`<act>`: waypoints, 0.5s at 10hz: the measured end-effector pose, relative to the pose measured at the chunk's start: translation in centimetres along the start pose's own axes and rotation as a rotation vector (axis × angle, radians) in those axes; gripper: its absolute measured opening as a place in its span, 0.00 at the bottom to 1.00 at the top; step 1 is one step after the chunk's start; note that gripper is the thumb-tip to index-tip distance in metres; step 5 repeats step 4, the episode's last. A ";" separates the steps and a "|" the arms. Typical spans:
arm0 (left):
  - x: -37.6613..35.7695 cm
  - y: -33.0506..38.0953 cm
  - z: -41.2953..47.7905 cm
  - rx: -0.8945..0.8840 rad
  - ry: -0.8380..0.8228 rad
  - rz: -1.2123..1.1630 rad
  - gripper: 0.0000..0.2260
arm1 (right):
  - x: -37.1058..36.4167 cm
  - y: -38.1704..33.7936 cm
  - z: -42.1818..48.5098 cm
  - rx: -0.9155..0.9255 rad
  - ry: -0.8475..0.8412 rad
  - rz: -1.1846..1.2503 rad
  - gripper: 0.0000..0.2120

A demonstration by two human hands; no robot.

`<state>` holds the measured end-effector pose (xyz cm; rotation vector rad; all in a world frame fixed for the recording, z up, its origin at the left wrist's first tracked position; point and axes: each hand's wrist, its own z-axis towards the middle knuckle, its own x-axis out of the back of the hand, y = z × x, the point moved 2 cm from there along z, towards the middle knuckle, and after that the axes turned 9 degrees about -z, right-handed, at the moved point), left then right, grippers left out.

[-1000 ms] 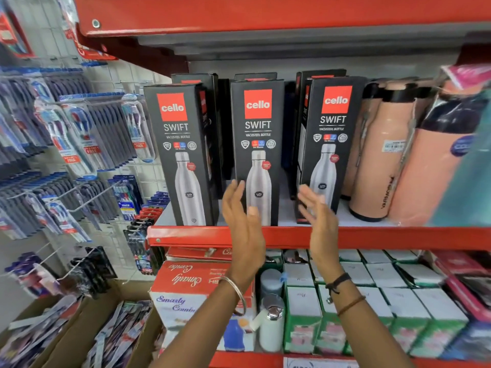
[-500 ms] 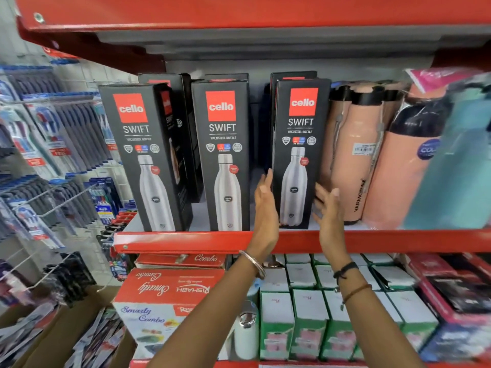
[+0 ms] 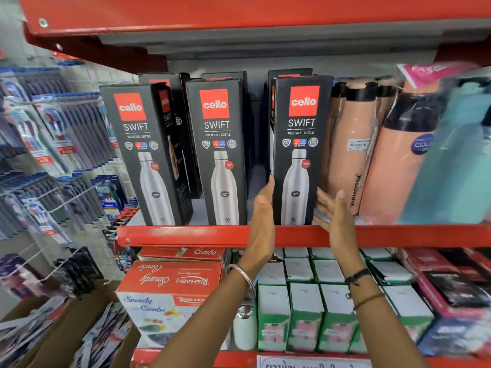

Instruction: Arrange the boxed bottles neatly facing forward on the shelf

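A shop aisle fills the view, built of red metal racking. The red shelf (image 3: pixel 292 235) at chest height carries the goods, with another red shelf edge overhead and a lower tier beneath the wrists stacked with green-and-white cartons (image 3: pixel 305 314) and a red combo box (image 3: pixel 170 288). Far to the left of the hands a white wire wall holds hanging toothbrush packs (image 3: pixel 53 144), with cardboard bins under them.

Three black boxed bottles stand in a front row, all faces forward, with more boxes behind. The right box (image 3: pixel 300 152) stands between the two hands, at the shelf's front lip. The middle box (image 3: pixel 220 152) is just left of the left hand; the left box (image 3: pixel 148 155) stands further out, turned a little so its side panel shows. Peach flasks (image 3: pixel 353 144) crowd just right of the right hand, one touching the right box's side.

The left hand (image 3: pixel 261 216) is flat and open, fingers up, laid against the right box's left edge. The right hand (image 3: pixel 334 216) is open too, palm inward, fingers spread at the box's lower right corner; neither hand is closed around it.
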<state>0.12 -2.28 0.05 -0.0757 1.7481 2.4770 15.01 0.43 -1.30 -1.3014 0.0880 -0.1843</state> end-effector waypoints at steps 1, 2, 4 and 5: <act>0.0 0.3 -0.5 0.005 0.007 0.000 0.27 | 0.1 -0.3 -0.6 0.008 -0.013 -0.030 0.36; 0.3 0.4 -0.5 0.027 0.017 0.022 0.27 | -0.1 -0.5 -0.6 0.018 -0.035 -0.095 0.32; 0.4 -1.3 -4.6 -0.250 0.032 0.121 0.24 | 0.6 1.9 -5.2 0.130 0.163 -0.131 0.27; 0.4 -1.3 -4.6 -0.250 0.032 0.121 0.24 | 0.6 1.9 -5.2 0.130 0.163 -0.131 0.27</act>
